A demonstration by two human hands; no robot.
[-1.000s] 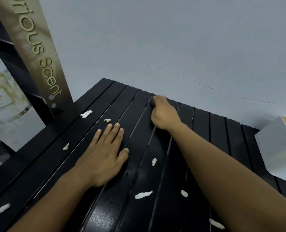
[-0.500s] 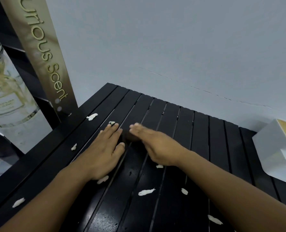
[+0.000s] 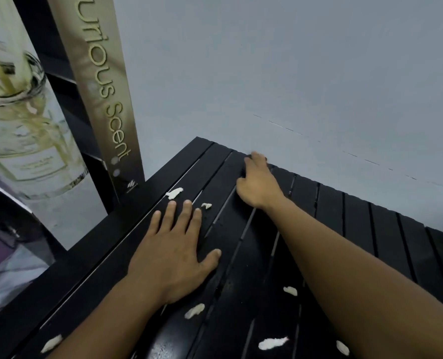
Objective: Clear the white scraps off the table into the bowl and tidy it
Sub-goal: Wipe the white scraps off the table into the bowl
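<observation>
Panel [image 3: 98, 86]: tall, gold-brown, upright at left; lettering "urious Scent" ran down its face.
Printed picture [image 3: 21, 120]: showed a clear glass bottle with pale reeds; blurred.
Black frame [image 3: 60, 81]: stood between picture and panel.
Wall [image 3: 293, 60]: plain grey-blue.
Crack [image 3: 318, 141]: thin, broken line slanting across the wall.
</observation>
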